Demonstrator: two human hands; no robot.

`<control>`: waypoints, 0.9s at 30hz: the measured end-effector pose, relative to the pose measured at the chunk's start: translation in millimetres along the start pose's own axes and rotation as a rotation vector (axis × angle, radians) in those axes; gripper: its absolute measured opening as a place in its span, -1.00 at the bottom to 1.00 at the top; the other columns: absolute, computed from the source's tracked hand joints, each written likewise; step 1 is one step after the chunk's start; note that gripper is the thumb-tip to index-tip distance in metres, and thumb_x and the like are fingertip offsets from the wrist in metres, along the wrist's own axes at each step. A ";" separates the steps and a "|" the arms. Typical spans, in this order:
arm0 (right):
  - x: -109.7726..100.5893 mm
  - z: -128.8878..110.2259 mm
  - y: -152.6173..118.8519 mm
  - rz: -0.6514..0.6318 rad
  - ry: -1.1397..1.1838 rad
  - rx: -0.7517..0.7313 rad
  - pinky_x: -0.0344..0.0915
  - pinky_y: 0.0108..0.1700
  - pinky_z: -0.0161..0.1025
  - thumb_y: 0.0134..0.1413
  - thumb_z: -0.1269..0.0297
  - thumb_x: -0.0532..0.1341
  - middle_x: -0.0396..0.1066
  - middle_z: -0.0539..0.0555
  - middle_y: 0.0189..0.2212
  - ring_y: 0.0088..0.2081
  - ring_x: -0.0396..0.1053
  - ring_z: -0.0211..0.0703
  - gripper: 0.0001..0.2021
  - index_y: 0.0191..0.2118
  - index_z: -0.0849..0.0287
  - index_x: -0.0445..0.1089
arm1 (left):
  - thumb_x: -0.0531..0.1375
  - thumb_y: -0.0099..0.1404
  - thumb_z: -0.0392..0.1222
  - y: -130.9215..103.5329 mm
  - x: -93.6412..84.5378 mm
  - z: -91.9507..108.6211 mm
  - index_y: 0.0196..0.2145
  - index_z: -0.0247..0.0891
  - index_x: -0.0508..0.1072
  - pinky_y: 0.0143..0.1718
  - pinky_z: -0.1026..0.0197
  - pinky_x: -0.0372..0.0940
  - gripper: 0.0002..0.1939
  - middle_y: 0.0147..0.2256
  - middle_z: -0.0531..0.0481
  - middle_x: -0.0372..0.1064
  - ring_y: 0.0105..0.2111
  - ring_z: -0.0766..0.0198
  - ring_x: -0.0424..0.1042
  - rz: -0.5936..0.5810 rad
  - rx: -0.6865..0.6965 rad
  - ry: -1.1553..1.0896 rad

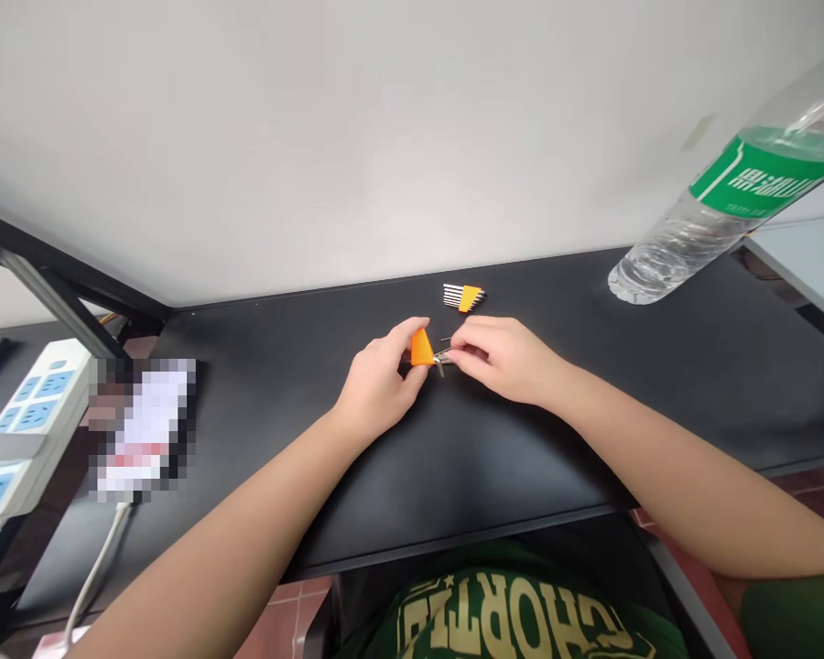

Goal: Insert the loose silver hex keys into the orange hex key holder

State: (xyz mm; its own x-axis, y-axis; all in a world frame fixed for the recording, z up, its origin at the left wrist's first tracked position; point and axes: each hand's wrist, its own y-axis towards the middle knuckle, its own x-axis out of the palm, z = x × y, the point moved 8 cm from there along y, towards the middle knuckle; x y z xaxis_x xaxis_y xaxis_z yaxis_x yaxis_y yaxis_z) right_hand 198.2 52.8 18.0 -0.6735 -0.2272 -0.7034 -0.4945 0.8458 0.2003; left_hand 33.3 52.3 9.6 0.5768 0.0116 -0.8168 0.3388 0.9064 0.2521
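Observation:
My left hand (383,377) is closed round an orange hex key holder (422,347), thumb on the near side and fingers on the far side. Thin metal hex keys (441,358) stick out of the holder's right side, one of them pointing down toward the table. On the right, my right hand (498,355) pinches a hex key between thumb and fingertips; its far part is hidden by the fingers. Just beyond both hands lies a second hex key set (464,297) in a yellow-orange holder, its keys side by side.
A clear water bottle (693,224) with a green label stands at the back right against the wall. On the black table (453,458), a phone with a blurred screen (144,426) lies left, its white cable (96,572) running forward. A power strip (37,412) sits further left.

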 end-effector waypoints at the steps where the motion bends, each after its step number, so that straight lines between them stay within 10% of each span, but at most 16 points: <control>1: -1.6 0.2 -0.4 -0.024 -0.139 -0.031 0.18 -0.30 -0.26 0.33 0.27 0.18 0.41 0.05 -0.31 -0.37 0.30 -0.25 -0.85 -0.28 0.19 0.41 | 0.18 0.32 -0.24 0.3 -0.7 -1.9 0.25 -0.02 0.31 -0.06 0.18 0.48 -0.46 -0.12 0.06 0.57 -0.17 0.26 0.58 0.004 -0.020 -0.011; 13: 24.9 3.9 -1.2 -0.273 -0.546 0.054 0.14 -0.32 -0.17 0.16 0.41 0.20 0.41 0.14 -0.28 -0.35 0.35 -0.10 -0.93 -0.34 0.20 0.41 | 0.18 0.28 -0.27 4.7 -1.5 -8.8 0.19 -0.04 0.31 -0.02 0.14 0.50 -0.48 -0.08 0.05 0.58 -0.10 0.23 0.60 0.014 -0.091 -0.091; 27: -6.6 -4.7 -2.1 -0.015 -0.128 -0.097 0.12 -0.28 -0.29 0.26 0.46 0.13 0.33 0.02 -0.36 -0.36 0.23 -0.24 -0.90 -0.29 0.18 0.35 | 0.20 0.27 -0.28 5.0 -4.7 -11.1 0.16 -0.01 0.33 -0.05 0.14 0.44 -0.49 -0.10 0.10 0.58 -0.09 0.19 0.58 0.028 -0.117 -0.014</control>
State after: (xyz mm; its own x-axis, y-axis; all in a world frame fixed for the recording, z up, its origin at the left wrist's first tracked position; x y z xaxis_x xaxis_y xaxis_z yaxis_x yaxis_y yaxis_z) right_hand 201.1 50.2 25.4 -0.5927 -0.1710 -0.7871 -0.5593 0.7906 0.2494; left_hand 24.0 61.5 8.9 0.5957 0.0321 -0.8026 0.2339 0.9490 0.2115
